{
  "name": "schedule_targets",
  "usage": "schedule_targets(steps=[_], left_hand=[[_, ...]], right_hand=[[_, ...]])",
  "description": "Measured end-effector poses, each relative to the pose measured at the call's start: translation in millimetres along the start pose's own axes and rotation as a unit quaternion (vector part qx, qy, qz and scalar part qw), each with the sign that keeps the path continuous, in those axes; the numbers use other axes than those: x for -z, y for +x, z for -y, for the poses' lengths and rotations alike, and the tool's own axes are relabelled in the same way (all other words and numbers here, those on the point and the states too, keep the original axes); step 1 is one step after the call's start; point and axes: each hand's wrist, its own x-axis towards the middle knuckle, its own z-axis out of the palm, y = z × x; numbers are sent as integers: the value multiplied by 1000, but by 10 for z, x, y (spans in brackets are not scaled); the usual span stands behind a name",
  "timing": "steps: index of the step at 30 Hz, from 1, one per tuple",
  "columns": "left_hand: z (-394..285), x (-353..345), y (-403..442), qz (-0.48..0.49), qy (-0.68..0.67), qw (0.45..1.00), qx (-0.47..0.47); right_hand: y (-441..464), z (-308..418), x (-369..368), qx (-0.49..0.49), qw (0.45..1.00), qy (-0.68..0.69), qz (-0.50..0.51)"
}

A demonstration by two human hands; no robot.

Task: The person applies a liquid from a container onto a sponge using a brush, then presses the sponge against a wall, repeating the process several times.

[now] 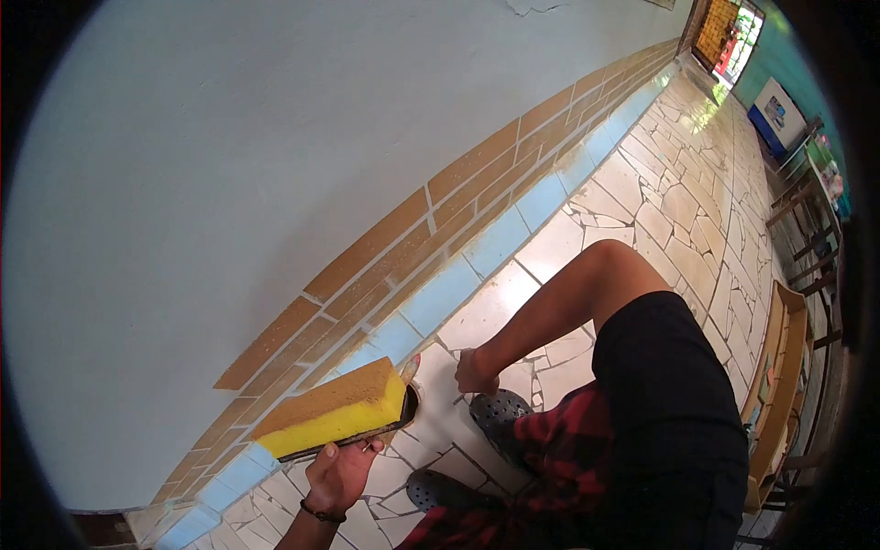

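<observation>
My left hand [337,477], with a dark bracelet at the wrist, grips the underside of a large yellow sponge float [335,411]. The float has a black backing, and its upper face is coated brown. It is held tilted close to the light blue tile strip at the wall's foot. To its right, my right hand [477,371] is closed near my shoe, and what it holds, if anything, is hidden. A round container [412,403] shows partly behind the float's right end, with a brush-like tool [410,368] beside it.
A pale wall [183,229] with brown brick-pattern bands [367,257] runs along the left. Broken-tile flooring [678,220] stretches to a far doorway [729,41]. On the right stand a wooden bench [779,394] and a blue and white box [779,115].
</observation>
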Motion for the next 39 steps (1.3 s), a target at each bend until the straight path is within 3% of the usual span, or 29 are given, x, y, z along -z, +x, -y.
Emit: schedule_targets(steps=[13,17,22,24,25,26,28,33,34,37,39], left_hand=[[-28,150,-84,23,-11,999,-24],[-73,114,-222,-54,-12,997,-51],[-185,294,-523,-72,-12,992,-108],[-231,393,-662,-109,-17,986,-127],[-277,388,-748,-133,-1,982,-137],[-342,363,-810,-142,34,977,-154],[-377,578,-1027,-184,96,961,-183],[-651,619,-1350,-352,275,855,-263],[-642,577,-1329,-419,295,795,-324],[-811,688,-1432,-430,450,705,-339],[-943,763,-1461,-446,602,564,-346]], right_hand=[[13,39,67,-5,1000,-7,11],[14,31,116,6,1000,-19,21],[89,120,165,49,998,-32,25],[131,236,118,18,999,-27,-9],[171,209,161,79,996,-39,31],[225,240,117,93,995,-34,-4],[38,352,399,134,989,-52,25],[2,561,634,217,972,-81,40],[25,585,652,231,969,-86,32],[42,656,769,249,963,-99,38],[28,682,853,263,959,-96,39]])
